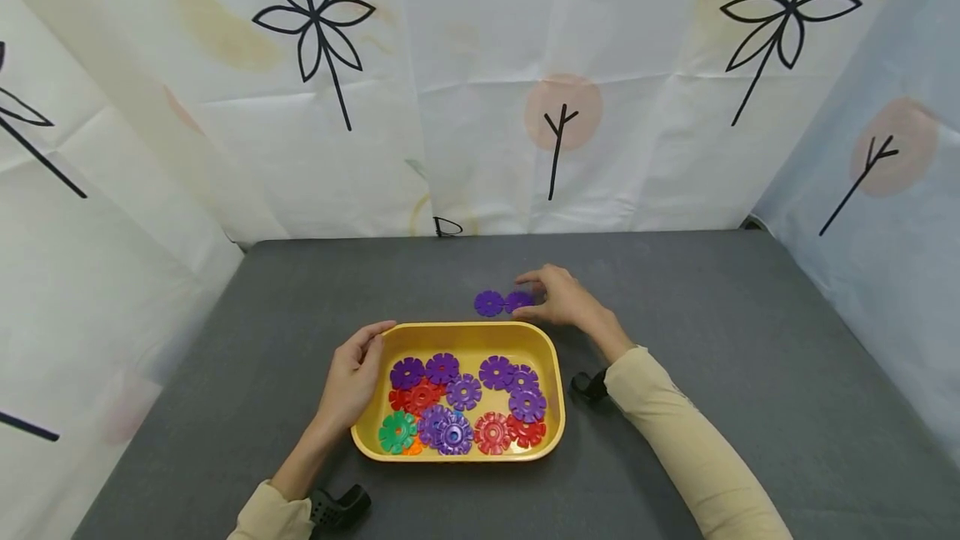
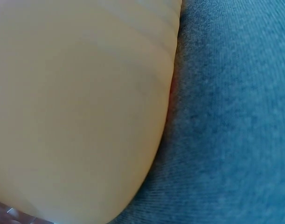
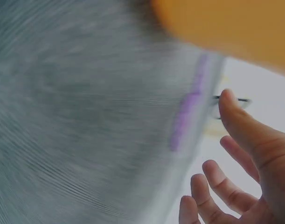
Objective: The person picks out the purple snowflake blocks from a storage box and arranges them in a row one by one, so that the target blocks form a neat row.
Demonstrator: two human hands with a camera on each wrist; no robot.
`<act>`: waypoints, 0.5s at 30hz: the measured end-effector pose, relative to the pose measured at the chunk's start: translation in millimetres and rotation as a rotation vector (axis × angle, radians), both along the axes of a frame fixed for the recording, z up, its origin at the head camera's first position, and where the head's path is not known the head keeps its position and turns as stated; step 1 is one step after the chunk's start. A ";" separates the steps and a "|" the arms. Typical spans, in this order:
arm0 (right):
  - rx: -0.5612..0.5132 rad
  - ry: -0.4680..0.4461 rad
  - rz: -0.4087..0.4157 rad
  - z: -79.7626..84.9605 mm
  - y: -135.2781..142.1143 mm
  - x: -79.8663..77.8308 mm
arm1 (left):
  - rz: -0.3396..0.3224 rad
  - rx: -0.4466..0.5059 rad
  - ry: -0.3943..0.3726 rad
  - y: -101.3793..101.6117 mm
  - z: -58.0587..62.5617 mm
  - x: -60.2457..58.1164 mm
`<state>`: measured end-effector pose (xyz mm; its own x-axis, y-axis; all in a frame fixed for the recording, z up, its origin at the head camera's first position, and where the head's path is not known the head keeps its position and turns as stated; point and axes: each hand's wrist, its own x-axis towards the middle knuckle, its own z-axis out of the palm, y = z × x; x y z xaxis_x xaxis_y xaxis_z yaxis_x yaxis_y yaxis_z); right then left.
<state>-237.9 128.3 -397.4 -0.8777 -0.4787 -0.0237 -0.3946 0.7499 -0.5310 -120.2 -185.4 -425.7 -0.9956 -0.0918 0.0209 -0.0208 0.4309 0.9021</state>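
ok so head view first: your right hand (image 1: 558, 294) has thumb and fingers spread either side of the right one of two purple pieces (image 1: 489, 303). they lie side by side on the grey bench (image 1: 712, 315), just past the far rim of the yellow tray (image 1: 457, 332). looks to me like you're at the pinch, not closed yet. i'd set thumb and fingertips on opposite edges of that disc and squeeze lightly. can't tell if the pair is linked or just touching, so lift slow, the other one could drop off or skid. your left hand (image 1: 354, 377) grips the tray by its far left corner, good for stopping it sliding if your right arm bumps it. there are flower pieces (image 1: 528, 405) inside, so don't tip it.

left wrist view: not much help tbh. a big tan shape (image 2: 77, 102) fills most of it, too close to say what it is. can't judge your left hand from that one.

right wrist view: your fingers are clearly parted and holding nothing. the purple pieces are a blurry strip beyond the thumb, nearly edge-on and thin looking, so i'd come in low, fingertips right down at the surface.
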 end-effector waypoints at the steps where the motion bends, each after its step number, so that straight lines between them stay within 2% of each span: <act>1: -0.019 0.007 -0.001 4.4 1.1 2.8 | 0.001 -0.002 0.002 0.1 0.0 -0.1; 6: -0.127 0.069 0.001 29.1 1.5 26.1 | 0.013 -0.008 0.004 -0.1 1.7 -0.1; 10: -0.207 0.117 0.053 43.6 -5.5 51.6 | 0.011 -0.005 -0.004 0.1 2.7 -0.3; 15: -0.258 0.067 0.154 50.1 -21.4 83.6 | 0.001 0.001 0.009 0.5 1.7 0.6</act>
